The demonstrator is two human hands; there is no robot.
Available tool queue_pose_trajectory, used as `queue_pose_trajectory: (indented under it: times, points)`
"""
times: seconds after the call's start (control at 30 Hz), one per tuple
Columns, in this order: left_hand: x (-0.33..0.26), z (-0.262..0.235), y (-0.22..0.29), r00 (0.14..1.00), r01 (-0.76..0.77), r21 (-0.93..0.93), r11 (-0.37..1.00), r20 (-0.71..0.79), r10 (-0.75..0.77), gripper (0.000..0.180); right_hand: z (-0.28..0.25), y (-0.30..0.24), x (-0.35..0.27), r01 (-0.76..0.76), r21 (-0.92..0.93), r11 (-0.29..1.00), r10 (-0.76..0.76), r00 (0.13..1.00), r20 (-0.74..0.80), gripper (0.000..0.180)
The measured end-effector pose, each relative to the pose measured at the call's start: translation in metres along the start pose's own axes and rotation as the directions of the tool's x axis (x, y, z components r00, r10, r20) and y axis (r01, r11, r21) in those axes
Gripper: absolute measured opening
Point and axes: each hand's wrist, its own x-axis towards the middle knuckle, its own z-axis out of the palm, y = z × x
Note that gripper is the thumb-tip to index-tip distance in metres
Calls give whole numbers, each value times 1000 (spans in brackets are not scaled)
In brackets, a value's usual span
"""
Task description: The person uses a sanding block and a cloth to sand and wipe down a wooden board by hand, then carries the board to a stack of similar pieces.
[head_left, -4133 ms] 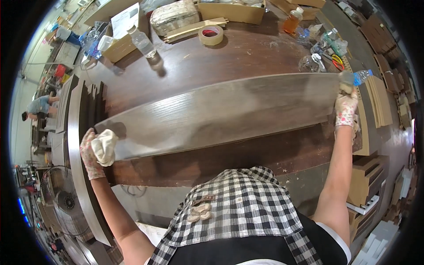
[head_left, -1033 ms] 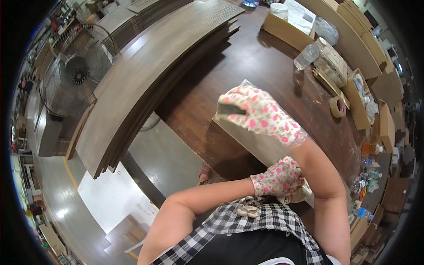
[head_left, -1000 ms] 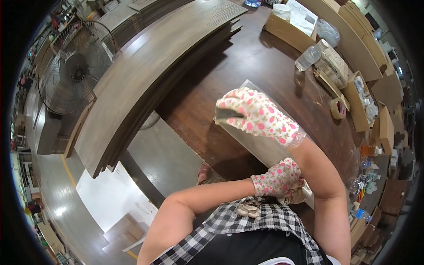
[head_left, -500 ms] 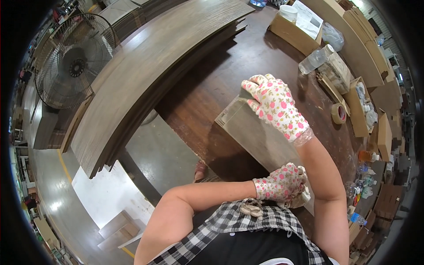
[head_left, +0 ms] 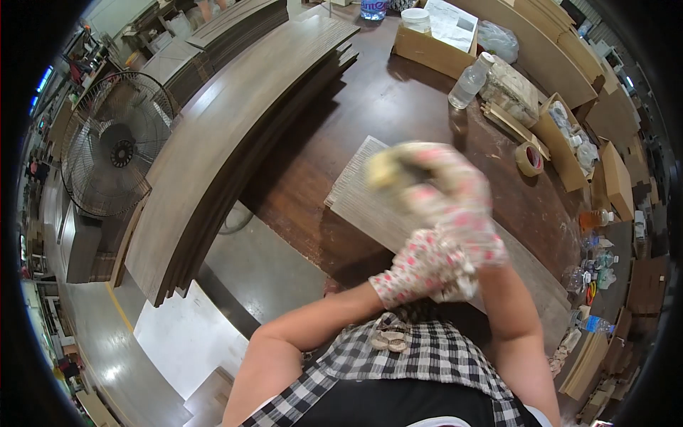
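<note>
A long grey-brown wood-look board (head_left: 363,188) lies on the dark table in front of me, its far end showing a fine lined grain. My right hand (head_left: 448,199), in a floral glove with a yellowish fingertip area, hovers over the board. Motion smears its fingers, and whether anything is in them is unclear. Close below it, my left hand (head_left: 420,267), also in a floral glove, is closed on a crumpled whitish cloth (head_left: 459,285) above the board's near edge. Both forearms hide part of the board's near half.
To the left rises a stack of similar boards (head_left: 235,121), with a fan (head_left: 117,149) beyond. On the dark table (head_left: 384,85) stand a cardboard box (head_left: 434,53), a clear bottle (head_left: 469,84) and a tape roll (head_left: 528,159). More bottles (head_left: 594,260) are at far right.
My right hand has let go of the board's far end. The board, tilted before with a plain face showing, now lies flatter with a lined face showing. My left hand has moved nearer the right.
</note>
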Motion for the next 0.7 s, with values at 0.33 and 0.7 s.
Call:
queue_pose_trajectory:
  times: [0.33,0.7]
  points:
    - [12,17,-87,666,407,75,911,-707,-239,63,-65,91,-117,-350,385,854,519,627,-581,35]
    - [-41,-41,-148,387,558,106,823,-910,-146,33,-66,101,-121,-371,401,838,539,677,-501,43]
